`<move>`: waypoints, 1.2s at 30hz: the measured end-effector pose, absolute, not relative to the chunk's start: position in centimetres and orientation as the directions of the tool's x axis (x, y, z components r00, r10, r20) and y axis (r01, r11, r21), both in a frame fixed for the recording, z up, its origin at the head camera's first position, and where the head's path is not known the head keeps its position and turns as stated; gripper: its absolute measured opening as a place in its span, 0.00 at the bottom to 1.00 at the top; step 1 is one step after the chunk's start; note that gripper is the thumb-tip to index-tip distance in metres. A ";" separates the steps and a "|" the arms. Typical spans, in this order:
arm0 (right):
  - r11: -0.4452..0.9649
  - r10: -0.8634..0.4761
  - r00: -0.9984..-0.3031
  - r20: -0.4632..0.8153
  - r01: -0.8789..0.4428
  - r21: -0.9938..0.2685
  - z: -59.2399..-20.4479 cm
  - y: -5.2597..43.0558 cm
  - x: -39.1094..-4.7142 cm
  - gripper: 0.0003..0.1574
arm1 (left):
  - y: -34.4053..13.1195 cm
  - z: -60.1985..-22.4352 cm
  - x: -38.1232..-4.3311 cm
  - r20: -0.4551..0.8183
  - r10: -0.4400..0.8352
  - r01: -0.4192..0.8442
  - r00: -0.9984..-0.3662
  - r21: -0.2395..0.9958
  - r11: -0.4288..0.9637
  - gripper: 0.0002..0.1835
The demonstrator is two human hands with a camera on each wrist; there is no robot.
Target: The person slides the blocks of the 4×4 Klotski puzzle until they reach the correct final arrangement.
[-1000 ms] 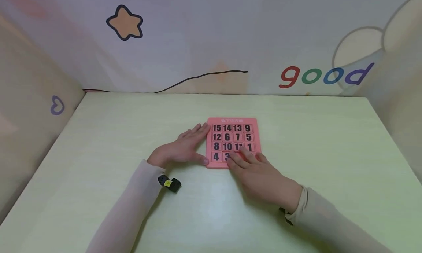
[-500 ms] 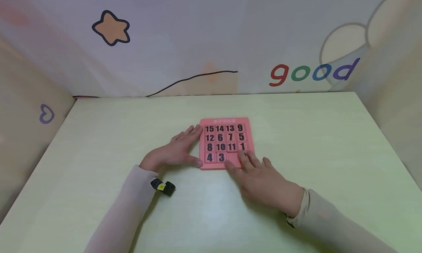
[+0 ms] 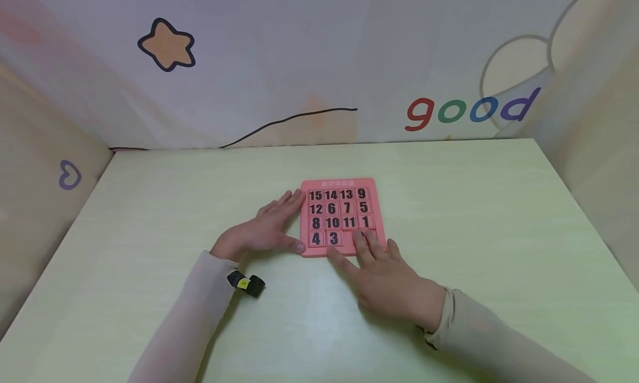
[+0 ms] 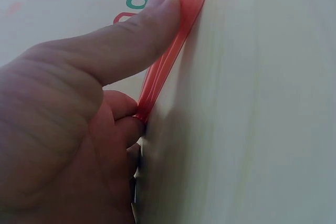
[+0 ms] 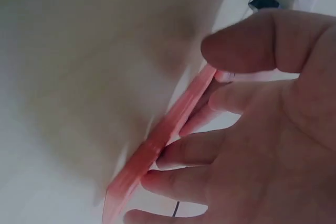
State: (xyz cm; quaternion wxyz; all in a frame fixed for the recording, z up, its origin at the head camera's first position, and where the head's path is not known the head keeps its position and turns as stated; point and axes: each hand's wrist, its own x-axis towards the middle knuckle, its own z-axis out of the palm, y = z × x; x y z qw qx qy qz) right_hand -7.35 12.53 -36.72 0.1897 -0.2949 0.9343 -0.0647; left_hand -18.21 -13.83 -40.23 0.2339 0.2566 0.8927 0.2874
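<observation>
A pink number slide puzzle (image 3: 305,216) lies flat on the table in the head view. Along its left edge rests my left hand (image 3: 259,230), fingers stretched toward the far corner and thumb at the near corner. The left wrist view shows that thumb (image 4: 152,24) against the pink rim. My right hand (image 3: 391,280) reaches in from the front right, two fairly straight fingers on the bottom row. They cover its right end, with a bare pink gap beside the 3 tile (image 3: 334,238). Another digit touches the near rim below the 3. In the right wrist view, fingertips meet the edge.
A pale green table (image 3: 199,183) surrounds the puzzle. Behind stands a light wall panel with a star (image 3: 167,44) and the word good (image 3: 471,111); side panels border the table. A black wrist device (image 3: 247,283) sits at the left cuff.
The right fingers first slid rightward, uncovering the 3 and a gap, then came slightly back left along the bottom row. The left hand keeps its place on the puzzle; the head view has shifted slightly.
</observation>
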 end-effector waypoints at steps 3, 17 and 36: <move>0.806 -0.592 -0.740 -0.321 -0.536 -0.252 -36.7 11.9 -7.5 0.46 | -13.8 -40.1 -18.3 -0.268 0.592 0.326 -0.760 0.631 0.704 0.61; 0.807 -0.586 -0.731 -0.349 -0.485 -0.337 -35.6 13.8 -9.8 0.42 | -13.6 -40.0 -18.2 -0.285 0.586 0.306 -0.759 0.638 0.706 0.61; 0.861 -0.508 -0.777 -0.373 -0.450 -0.237 -35.6 15.3 -10.8 0.39 | -13.6 -40.0 -18.2 -0.280 0.578 0.284 -0.767 0.659 0.697 0.61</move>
